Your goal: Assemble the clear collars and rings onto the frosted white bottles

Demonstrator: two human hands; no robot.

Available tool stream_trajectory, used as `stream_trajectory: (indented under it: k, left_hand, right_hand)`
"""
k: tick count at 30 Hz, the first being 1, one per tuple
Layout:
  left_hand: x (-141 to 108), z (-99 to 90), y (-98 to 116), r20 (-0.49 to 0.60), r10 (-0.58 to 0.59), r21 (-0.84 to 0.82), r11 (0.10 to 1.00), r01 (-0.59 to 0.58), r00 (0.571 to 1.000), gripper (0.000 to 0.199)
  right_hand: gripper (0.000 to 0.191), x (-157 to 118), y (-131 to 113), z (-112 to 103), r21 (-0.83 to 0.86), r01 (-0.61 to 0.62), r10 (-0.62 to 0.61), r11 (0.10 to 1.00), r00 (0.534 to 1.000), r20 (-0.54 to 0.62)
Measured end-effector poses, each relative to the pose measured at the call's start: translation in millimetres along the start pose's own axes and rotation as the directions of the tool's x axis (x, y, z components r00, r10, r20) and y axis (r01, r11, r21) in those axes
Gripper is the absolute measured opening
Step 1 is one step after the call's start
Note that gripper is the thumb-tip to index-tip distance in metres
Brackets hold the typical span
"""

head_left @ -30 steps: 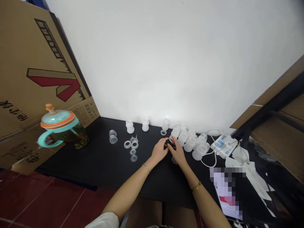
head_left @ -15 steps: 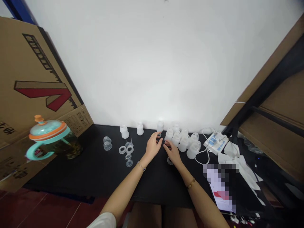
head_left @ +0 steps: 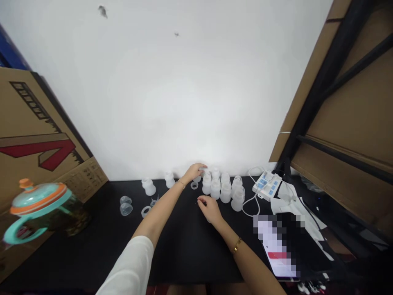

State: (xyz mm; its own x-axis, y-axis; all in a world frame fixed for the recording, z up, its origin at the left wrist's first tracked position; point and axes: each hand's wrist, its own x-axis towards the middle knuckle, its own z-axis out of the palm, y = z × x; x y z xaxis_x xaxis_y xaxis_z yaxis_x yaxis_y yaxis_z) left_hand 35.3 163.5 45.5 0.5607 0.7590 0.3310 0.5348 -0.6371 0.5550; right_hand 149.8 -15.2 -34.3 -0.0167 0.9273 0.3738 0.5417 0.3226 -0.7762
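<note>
My left hand (head_left: 194, 172) is curling over the top of a frosted bottle (head_left: 197, 178) that is standing at the left end of the bottle group (head_left: 220, 186), its long axis running straight up from the table under my palm. I cannot tell whether my fingers are pressing on it or only lying over it, since my hand is hiding its top. My left hand is the nearer one to that bottle. My right hand (head_left: 210, 209) is resting lower, in front of the group, with its fingers loosely curled rather than spread. I cannot tell whether it is pinching anything, though something pale is showing beneath it. A clear ring (head_left: 194, 185) is lying just in front of the frosted bottle, between my hands.

Left of the group, two more bottles (head_left: 149, 187) are standing apart, near a pair of clear cups (head_left: 125, 206), another ring (head_left: 146, 211) and a small clear funnel (head_left: 153, 201). Farther left, a jug (head_left: 39, 209) with a teal handle is standing before a cardboard sheet (head_left: 39, 123). Right of the group, a white pump unit (head_left: 266, 185) is trailing a cable (head_left: 249, 209) beside a white cloth (head_left: 294, 209). Everything is sitting on a black table (head_left: 190, 254), with a white wall (head_left: 153, 102) rising behind the group
</note>
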Motion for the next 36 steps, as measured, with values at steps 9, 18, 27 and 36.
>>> stream_trajectory:
  k: [9, 18, 27, 36]
  left_hand:
    - [15.0, 24.7, 11.0, 0.154, 0.093, 0.067, 0.992, -0.105, 0.984, 0.026]
    - [-1.4, 21.0, -6.1, 0.178, 0.011, 0.238, 0.970, -0.053, 0.984, 0.019]
    - [-53.8, -15.5, -14.4, 0.174, -0.127, 0.388, 0.920, 0.051, 0.976, 0.013]
    - [-38.1, -51.3, 4.7, 0.085, -0.191, 0.447, 0.884, 0.134, 0.978, 0.023]
  right_hand:
    - [0.021, -3.7, -9.4, 0.3, -0.026, 0.006, -0.005, 1.000, 0.999, 0.033]
    - [0.023, -3.2, -9.7, -1.0, -0.040, 0.012, -0.010, 0.999, 0.998, 0.059]
    - [0.023, -6.3, -10.4, 3.6, -0.029, 0.024, -0.020, 0.999, 0.994, 0.106]
    - [0.023, -9.0, -17.4, 3.3, -0.048, 0.017, -0.011, 0.999, 0.992, 0.125]
